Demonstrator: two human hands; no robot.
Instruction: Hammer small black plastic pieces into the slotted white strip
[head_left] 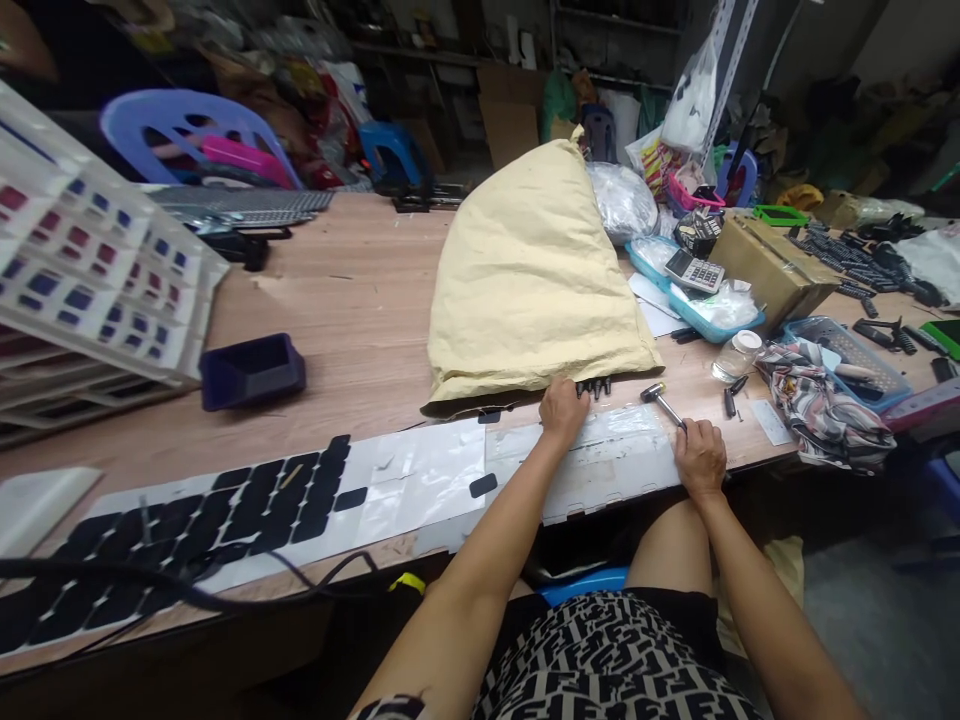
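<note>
My right hand (700, 458) is closed around the handle of a small hammer (664, 402), whose head rests low over the table's near edge. At the front edge of a big cream sack (536, 280), my left hand (564, 408) has its fingers curled beside a row of small black parts (596, 387). Whether it grips one of them is hidden. Beneath both hands lies a flat white board (607, 465) covered with clear film. One black rounded piece (484, 486) sits at the board's left end.
Rows of black rounded pads (262, 500) cover a white sheet at left, crossed by a black cable (187, 597). A purple bin (253, 372) stands beside a white crate (90, 260). At right are a clear jar (736, 357), a calculator (694, 270), a cardboard box (772, 270) and a patterned cloth (825, 410).
</note>
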